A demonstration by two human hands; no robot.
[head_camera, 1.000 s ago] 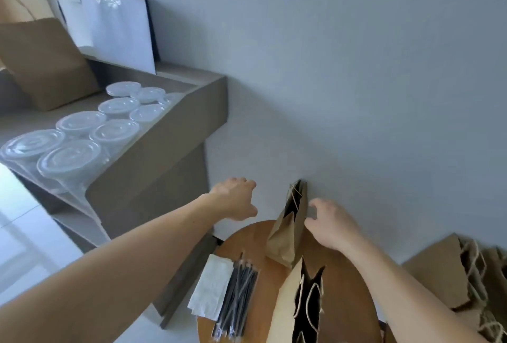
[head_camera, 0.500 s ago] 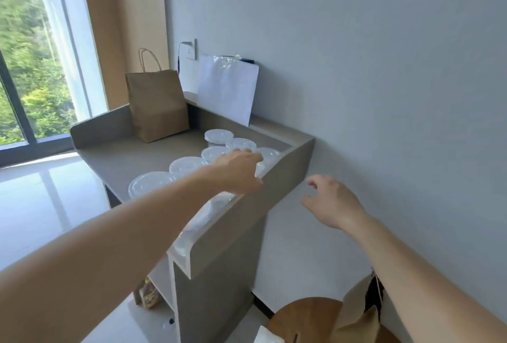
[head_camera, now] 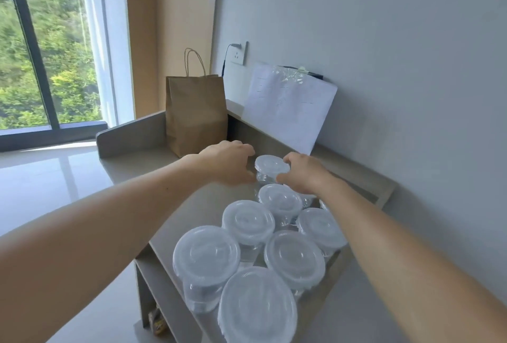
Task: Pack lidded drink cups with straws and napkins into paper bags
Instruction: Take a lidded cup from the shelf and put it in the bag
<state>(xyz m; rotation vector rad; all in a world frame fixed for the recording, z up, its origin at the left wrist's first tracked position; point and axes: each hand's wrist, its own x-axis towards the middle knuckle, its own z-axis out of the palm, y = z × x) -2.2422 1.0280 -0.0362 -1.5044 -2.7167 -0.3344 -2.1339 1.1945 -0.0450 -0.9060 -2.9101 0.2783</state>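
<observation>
Both arms are stretched out over the grey counter (head_camera: 137, 161) – left hand (head_camera: 230, 161) and right hand (head_camera: 301, 172) curve in on either side of the farthest lidded cup (head_camera: 271, 167). The right one's fingers and thumb sit on its lid rim and side. The left is cupped right up against it, can't tell if it's actually gripping. More lidded cups (head_camera: 248, 219) cluster nearer, a brown paper bag (head_camera: 196, 115) stands in the back corner – window (head_camera: 55, 41) off left.

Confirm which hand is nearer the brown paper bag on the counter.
Left. Left hand is just in front of the paper bag; right hand lies further right, past the far cup.
</observation>
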